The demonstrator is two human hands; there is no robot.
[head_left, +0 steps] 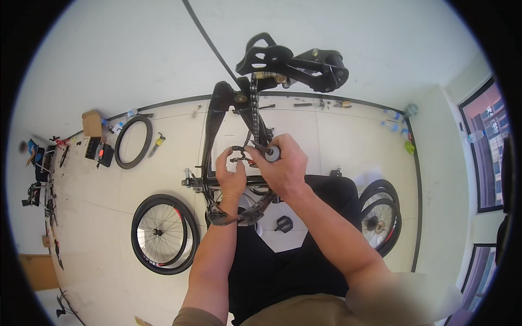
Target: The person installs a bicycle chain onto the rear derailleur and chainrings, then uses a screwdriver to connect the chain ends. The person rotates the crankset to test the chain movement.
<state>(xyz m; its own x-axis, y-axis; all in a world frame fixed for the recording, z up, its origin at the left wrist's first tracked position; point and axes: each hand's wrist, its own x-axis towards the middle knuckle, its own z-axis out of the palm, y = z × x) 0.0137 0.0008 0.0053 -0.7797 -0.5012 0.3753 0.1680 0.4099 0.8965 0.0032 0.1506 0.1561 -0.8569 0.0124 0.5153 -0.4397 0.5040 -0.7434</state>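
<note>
A black bicycle frame [215, 125] hangs in front of me with a chain [254, 108] running down from the upper black mount [272, 60]. My left hand [231, 174] has its thumb and fingers closed around small dark parts at the chain's lower end, too small to tell exactly. My right hand [285, 168] grips a dark tool [272, 153] with a round grey end, held against the chain beside my left fingers. A black pedal [283, 223] lies on the floor below, between my dark-clothed legs.
Wheels [138, 233] [380, 223] lie either side of me on the tiled floor [98, 201]. A tyre [125, 141], cardboard box [92, 122], yellow-handled tool [157, 144], bottles [391, 125] and scattered tools line the walls. A person [32, 152] is at the far left.
</note>
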